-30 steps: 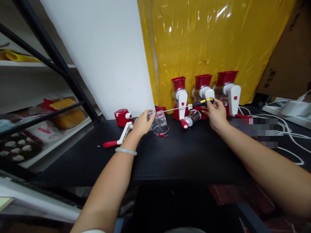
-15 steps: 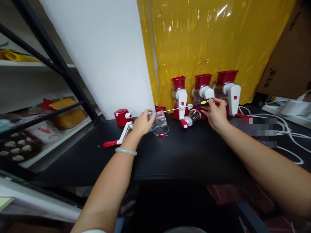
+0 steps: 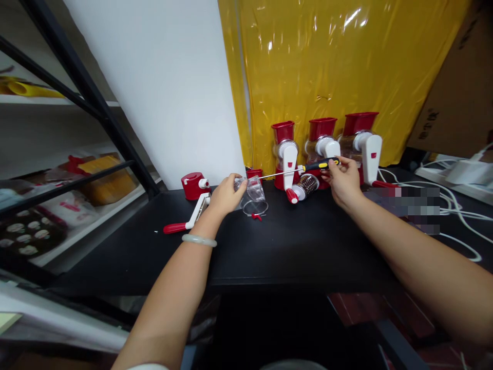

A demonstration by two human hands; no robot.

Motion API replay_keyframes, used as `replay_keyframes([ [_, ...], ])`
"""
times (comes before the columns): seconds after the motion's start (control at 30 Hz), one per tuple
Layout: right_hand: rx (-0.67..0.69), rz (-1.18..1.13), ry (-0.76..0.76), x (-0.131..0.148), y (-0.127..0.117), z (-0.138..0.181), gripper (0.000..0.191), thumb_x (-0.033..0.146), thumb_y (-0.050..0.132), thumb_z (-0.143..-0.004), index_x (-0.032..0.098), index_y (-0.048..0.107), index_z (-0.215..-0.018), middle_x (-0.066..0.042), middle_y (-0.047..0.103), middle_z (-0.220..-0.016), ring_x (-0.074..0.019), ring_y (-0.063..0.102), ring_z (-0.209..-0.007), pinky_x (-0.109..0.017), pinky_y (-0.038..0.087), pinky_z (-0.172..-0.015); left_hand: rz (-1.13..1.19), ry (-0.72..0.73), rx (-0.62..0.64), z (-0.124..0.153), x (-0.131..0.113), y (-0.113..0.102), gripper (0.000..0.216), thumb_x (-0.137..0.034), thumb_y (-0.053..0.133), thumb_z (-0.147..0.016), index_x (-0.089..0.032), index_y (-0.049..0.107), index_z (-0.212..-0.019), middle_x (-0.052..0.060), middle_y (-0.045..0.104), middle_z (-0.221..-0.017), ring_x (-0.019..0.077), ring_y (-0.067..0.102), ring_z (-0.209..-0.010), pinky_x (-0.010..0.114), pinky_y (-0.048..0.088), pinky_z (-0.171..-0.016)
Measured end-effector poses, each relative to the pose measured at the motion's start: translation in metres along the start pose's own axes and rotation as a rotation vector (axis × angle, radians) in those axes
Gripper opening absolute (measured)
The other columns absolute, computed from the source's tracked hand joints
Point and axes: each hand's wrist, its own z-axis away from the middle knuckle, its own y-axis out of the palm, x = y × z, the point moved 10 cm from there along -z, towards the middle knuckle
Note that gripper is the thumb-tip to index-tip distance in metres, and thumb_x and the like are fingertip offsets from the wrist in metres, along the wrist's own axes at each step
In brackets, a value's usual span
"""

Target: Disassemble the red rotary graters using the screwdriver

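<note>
My left hand [image 3: 228,193] is closed around a clear plastic housing [image 3: 254,191] lying on the black table. In my right hand [image 3: 343,180] is a screwdriver [image 3: 318,165] with a black and yellow handle, held level by the fingertips. Its long shaft points left, and the tip reaches the clear housing; exact contact is too small to tell. A small red part [image 3: 256,217] rests just in front of the housing. Left of my left hand are a red base piece [image 3: 194,186] and a white crank handle [image 3: 195,214] with a red grip.
Three red and white rotary graters [image 3: 284,154] stand along the yellow plastic sheet [image 3: 339,61]. A metal grating drum [image 3: 307,185] lies in front of them. White cables [image 3: 454,205] run over the right side. Black shelf posts [image 3: 111,128] rise at left.
My right hand's fingers have shifted slightly on the screwdriver handle. My left hand and the clear housing look unmoved.
</note>
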Motion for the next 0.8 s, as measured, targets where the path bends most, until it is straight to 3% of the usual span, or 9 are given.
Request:
replay_keyframes([
  [0.33, 0.011, -0.059, 0.015, -0.002, -0.002, -0.0019, 0.032, 0.027, 0.075, -0.073, 0.023, 0.049, -0.093, 0.004, 0.064, -0.082, -0.0089, 0.066, -0.065, -0.018, 0.053, -0.052, 0.0, -0.002, 0.002, 0.0007, -0.0016, -0.0025, 0.042, -0.053, 0.04, -0.096, -0.021, 0.057, -0.118, 0.012, 0.069, -0.107, 0.0272, 0.065, -0.095, 0.04, 0.049, -0.083],
  [0.6, 0.021, -0.008, -0.005, 0.003, 0.0016, -0.0004, 0.041, 0.047, 0.074, -0.076, 0.026, 0.043, -0.093, 0.007, 0.062, -0.073, -0.0096, 0.065, -0.057, -0.018, 0.051, -0.046, 0.016, 0.01, 0.005, -0.0002, 0.0005, -0.0011, 0.044, -0.055, 0.041, -0.095, -0.022, 0.057, -0.12, 0.012, 0.069, -0.108, 0.0274, 0.065, -0.097, 0.04, 0.049, -0.084],
  [0.8, 0.012, 0.02, -0.035, 0.0037, -0.0016, -0.0025, 0.044, 0.046, 0.077, -0.073, 0.025, 0.044, -0.092, 0.009, 0.06, -0.067, -0.0089, 0.063, -0.053, -0.017, 0.05, -0.045, 0.023, 0.007, 0.0, 0.0004, 0.0, -0.0029, 0.041, -0.053, 0.043, -0.095, -0.023, 0.058, -0.117, 0.012, 0.069, -0.108, 0.0273, 0.065, -0.099, 0.04, 0.049, -0.086],
])
